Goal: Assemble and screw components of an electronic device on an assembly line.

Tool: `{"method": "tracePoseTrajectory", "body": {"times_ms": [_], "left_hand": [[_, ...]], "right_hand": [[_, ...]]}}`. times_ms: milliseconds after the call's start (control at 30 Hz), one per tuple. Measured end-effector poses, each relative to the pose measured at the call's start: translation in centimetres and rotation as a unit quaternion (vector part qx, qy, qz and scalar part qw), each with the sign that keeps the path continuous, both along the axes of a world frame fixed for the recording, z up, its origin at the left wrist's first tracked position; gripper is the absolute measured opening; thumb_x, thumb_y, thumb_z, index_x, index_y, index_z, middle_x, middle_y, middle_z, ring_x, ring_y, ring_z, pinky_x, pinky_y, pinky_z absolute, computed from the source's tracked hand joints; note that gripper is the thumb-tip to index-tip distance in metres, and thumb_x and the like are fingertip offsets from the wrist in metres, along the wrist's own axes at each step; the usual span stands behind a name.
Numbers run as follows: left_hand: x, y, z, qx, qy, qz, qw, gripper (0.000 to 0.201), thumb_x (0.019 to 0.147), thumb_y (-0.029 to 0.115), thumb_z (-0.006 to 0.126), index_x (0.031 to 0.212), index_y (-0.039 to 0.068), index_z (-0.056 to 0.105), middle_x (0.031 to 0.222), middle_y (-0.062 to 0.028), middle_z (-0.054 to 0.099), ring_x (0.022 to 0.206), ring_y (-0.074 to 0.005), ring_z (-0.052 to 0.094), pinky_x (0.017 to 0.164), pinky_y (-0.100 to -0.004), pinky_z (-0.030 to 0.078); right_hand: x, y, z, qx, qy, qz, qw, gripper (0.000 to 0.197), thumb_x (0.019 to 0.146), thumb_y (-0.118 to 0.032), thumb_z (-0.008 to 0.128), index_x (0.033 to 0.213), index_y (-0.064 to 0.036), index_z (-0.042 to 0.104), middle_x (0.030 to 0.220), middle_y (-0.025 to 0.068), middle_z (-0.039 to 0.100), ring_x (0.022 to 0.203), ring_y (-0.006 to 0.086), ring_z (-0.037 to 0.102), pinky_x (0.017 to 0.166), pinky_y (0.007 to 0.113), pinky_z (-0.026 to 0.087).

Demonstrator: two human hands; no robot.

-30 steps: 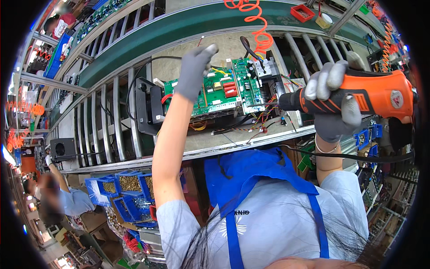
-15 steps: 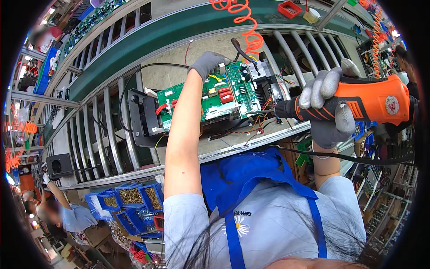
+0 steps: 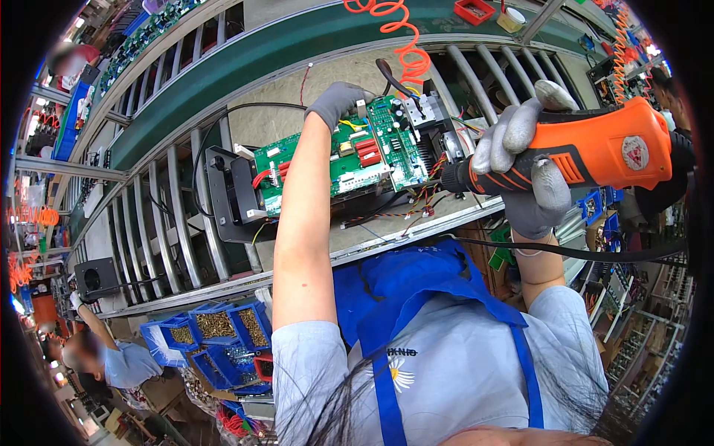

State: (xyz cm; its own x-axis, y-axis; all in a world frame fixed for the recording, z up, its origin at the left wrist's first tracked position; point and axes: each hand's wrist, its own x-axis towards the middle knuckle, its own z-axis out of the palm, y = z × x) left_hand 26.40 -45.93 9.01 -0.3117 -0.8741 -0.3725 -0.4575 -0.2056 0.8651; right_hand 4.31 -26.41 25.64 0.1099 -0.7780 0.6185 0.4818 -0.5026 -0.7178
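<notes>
In the head view, right of the circuit board (image 3: pixel 346 165), our right hand (image 3: pixel 549 187) grasps the orange screwdriver (image 3: pixel 587 149), long axis sideways, nose leftward, while at the board's far edge we cannot tell whether our left hand (image 3: pixel 336 102) grips.

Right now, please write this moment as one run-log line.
left hand: at far edge of circuit board; right hand: gripping orange power driver; bit: near board

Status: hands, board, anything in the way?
Left hand at circuit board, far edge. Right hand grips orange driver, aimed at near edge. Loose wires alongside.
</notes>
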Motion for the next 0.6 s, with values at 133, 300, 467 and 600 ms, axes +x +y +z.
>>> {"method": "tracePoseTrajectory", "body": {"times_ms": [133,300,467,600], "left_hand": [[0.1,0.0,0.0,-0.006,-0.012,-0.003,1.000,0.025,0.076,0.032,0.071,0.083,0.007,0.074,0.072,-0.0015,0.065,0.060,-0.0126,0.052,0.056,-0.0295,0.042],[-0.1,-0.3,0.2,-0.001,-0.029,-0.009,1.000,0.026,0.075,0.033,0.072,0.081,0.008,0.074,0.071,-0.0017,0.064,0.059,-0.0125,0.052,0.055,-0.0299,0.042],[0.3,-0.6,-0.8,0.005,-0.036,-0.033,0.999,0.033,0.080,0.032,0.063,0.106,0.014,0.074,0.091,0.0014,0.067,0.062,-0.0116,0.045,0.055,-0.0275,0.040],[0.5,-0.6,-1.3,-0.001,-0.021,-0.032,0.999,0.032,0.081,0.031,0.062,0.105,0.013,0.074,0.088,0.0015,0.068,0.063,-0.0113,0.047,0.055,-0.0271,0.040]], "right_hand": [[0.2,-0.1,-0.1,-0.005,0.023,0.007,1.000,0.062,0.086,-0.018,0.062,0.139,-0.0010,0.033,0.094,0.0067,0.054,0.074,0.0150,0.055,0.069,0.034,0.054],[0.3,0.0,0.0,0.005,0.030,-0.004,1.000,0.062,0.087,-0.019,0.063,0.138,-0.0017,0.034,0.094,0.0068,0.054,0.075,0.0151,0.055,0.069,0.034,0.054],[0.9,0.1,0.3,0.017,0.055,-0.002,0.998,0.058,0.088,-0.020,0.062,0.136,-0.0017,0.036,0.091,0.0059,0.053,0.072,0.0156,0.055,0.067,0.035,0.054],[2.1,-1.3,0.8,0.027,0.091,-0.034,0.995,0.048,0.091,-0.012,0.056,0.134,-0.0006,0.037,0.090,0.0070,0.053,0.070,0.0162,0.056,0.065,0.036,0.054]]}}
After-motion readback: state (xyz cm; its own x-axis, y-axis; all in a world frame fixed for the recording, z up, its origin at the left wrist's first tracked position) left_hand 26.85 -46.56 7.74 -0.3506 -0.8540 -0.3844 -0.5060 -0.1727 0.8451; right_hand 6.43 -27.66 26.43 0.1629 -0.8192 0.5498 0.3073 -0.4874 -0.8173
